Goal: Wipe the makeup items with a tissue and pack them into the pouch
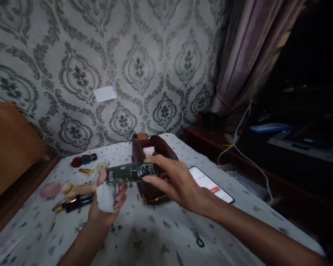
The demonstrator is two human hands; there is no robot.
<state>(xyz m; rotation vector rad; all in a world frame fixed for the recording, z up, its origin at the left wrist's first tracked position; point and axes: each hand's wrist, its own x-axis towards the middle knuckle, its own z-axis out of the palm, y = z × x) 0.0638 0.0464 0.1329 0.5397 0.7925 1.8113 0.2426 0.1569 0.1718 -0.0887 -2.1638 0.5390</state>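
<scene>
The person holds a dark green bottle (130,173) level above the table, lying sideways between both hands. The right hand (174,181) pinches the cap end with thumb and fingertips closed on it; the left hand (108,199) is curled around a small white pad or tissue (105,197) pressed against the bottle's base end, thumb up beside the label. I'd judge the bottle is being wiped, with the pad already on it; whether the cap is loosened I cannot tell, and no liquid is visible.

Directly behind the bottle stands 1 brown leather pouch (150,166), open at the top. Something pale pink and white pokes out of its mouth (149,150); the rest of its contents are hidden in shadow. So some items seem already inside, judging by that, while plenty lie out on the patterned tablecloth (161,236): a red and blue round item (81,160), a small gold tube (85,171), a pink puff (50,190), and a black-and-gold stick (72,203) near the left wrist. A lit phone (211,183) lies to the right of the pouch, just past the right hand.
</scene>
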